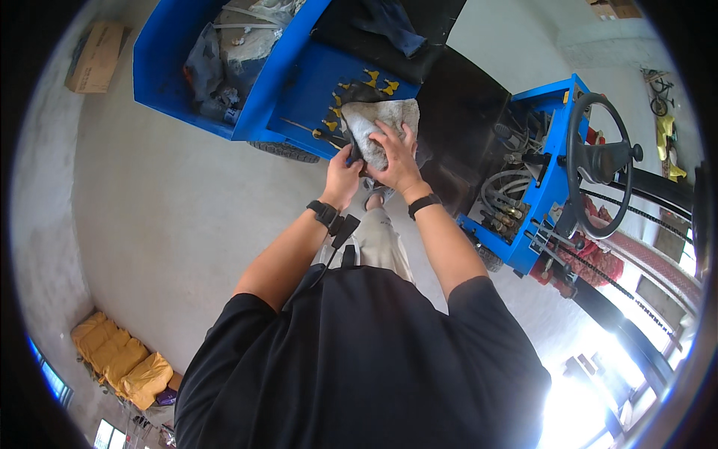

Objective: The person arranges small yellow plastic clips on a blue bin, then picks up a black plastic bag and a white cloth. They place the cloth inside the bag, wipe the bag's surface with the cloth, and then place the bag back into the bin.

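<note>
My right hand [398, 163] presses its bent fingers into a grey-white cloth [361, 120], which it holds over the edge of a blue deck [295, 105]. Close beside it, my left hand [342, 179] is closed around a dark object with a bit of blue [354, 156]; its kind is partly hidden by the fingers and the cloth. A screwdriver [323, 135] with a black and yellow handle lies just past the left fingertips. Several small yellow wing-shaped pieces [372, 75] lie on the deck beyond the cloth.
Left of the deck, a blue bin [161, 71] holds plastic bags and scraps. A dark glove or cloth [393, 26] lies on the black seat. To the right stand a steering wheel [602, 157] and exposed hoses [505, 187]. A tyre [283, 152] shows under the bin.
</note>
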